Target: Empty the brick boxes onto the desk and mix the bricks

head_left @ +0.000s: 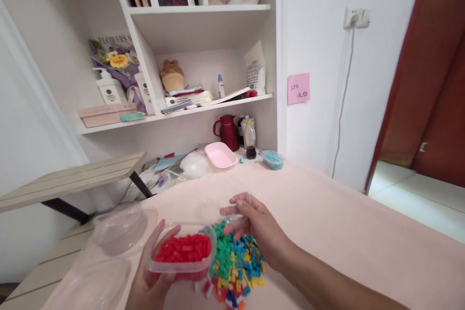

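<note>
My left hand (154,264) is wrapped round the side of a clear plastic container (181,267) and holds it off the table, tilted a little towards me. Many small red toy bricks (185,248) fill much of it. To its right, my right hand (250,218) hovers over the far side of a pile of small mixed bricks (238,261), green, blue, yellow and others. Its fingers are curved and apart. A faint see-through shape shows by those fingertips; I cannot tell if they touch it.
Clear empty containers or lids (121,230) lie at the left on the pink tablecloth (345,247). Towards the back stand a pink tray (221,156), a red jug (228,133), a bottle (249,141) and a tub of blue bricks (272,160). A wooden rack (72,179) borders the left.
</note>
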Action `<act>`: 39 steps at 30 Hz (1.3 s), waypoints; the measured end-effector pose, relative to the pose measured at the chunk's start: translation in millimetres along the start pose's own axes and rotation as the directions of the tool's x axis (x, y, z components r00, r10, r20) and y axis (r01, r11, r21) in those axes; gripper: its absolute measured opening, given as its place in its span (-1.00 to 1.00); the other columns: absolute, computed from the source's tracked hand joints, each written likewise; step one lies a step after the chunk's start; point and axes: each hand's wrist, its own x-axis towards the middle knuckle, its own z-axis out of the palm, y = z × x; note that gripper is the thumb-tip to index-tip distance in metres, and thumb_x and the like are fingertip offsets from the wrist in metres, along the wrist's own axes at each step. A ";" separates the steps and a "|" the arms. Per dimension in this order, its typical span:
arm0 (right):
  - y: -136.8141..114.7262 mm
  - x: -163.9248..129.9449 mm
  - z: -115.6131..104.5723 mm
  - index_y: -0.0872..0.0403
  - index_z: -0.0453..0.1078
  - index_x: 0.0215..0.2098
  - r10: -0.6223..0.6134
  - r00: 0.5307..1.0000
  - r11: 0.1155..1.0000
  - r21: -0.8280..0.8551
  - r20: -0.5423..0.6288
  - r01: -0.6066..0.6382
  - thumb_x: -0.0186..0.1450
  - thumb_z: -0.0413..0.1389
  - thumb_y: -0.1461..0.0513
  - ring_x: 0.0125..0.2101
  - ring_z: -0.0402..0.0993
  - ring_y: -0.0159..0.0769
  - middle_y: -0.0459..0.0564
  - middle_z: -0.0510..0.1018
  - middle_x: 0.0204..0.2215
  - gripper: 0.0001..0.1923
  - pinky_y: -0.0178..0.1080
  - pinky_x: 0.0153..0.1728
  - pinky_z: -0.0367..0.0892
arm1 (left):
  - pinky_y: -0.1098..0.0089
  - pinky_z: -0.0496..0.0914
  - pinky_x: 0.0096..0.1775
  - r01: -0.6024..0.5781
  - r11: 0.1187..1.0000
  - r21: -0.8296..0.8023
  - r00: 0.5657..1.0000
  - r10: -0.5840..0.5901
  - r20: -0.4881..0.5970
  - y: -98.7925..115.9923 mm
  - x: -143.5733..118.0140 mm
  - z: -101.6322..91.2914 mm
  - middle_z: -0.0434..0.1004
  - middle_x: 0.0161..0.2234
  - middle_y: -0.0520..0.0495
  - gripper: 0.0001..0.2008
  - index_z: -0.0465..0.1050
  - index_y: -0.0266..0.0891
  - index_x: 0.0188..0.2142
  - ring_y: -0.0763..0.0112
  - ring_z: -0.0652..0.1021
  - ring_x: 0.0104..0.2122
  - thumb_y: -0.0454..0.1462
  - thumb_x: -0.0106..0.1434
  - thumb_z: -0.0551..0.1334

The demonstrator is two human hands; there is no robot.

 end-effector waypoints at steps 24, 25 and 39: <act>31.1 59.9 -67.1 0.06 0.26 -0.25 -0.101 0.941 0.995 -0.039 -0.324 0.093 0.27 0.06 0.04 -0.62 0.53 -0.38 0.02 0.58 -0.33 -0.74 -0.41 -0.71 0.24 | 0.03 0.11 0.28 -0.329 0.734 0.595 0.932 0.352 0.083 -9.7 3.7 -10.1 0.35 0.19 -0.11 -0.33 0.36 -0.08 0.10 -0.03 0.31 0.22 0.00 -0.01 0.39; 31.4 60.5 -67.4 0.06 0.26 -0.25 -0.102 0.940 0.995 -0.039 -0.324 0.094 0.28 0.04 0.04 -0.62 0.53 -0.39 0.01 0.58 -0.34 -0.74 -0.42 -0.71 0.24 | 0.02 0.12 0.27 -0.381 0.692 0.613 0.912 0.391 0.125 -10.4 3.3 -8.3 0.37 0.18 -0.12 -0.37 0.38 -0.09 0.07 -0.02 0.32 0.21 0.00 0.01 0.38; 29.4 67.3 -69.0 0.06 0.27 -0.23 -0.063 0.950 0.998 0.002 -0.306 0.067 0.29 0.02 0.11 -0.67 0.48 -0.46 -0.01 0.58 -0.31 -0.81 -0.46 -0.74 0.21 | 0.18 0.36 0.11 -0.822 0.008 0.569 0.507 0.464 0.727 3.9 25.5 -8.5 0.48 0.13 -0.07 -0.39 0.29 0.02 0.19 0.12 0.49 0.09 -0.27 0.14 0.32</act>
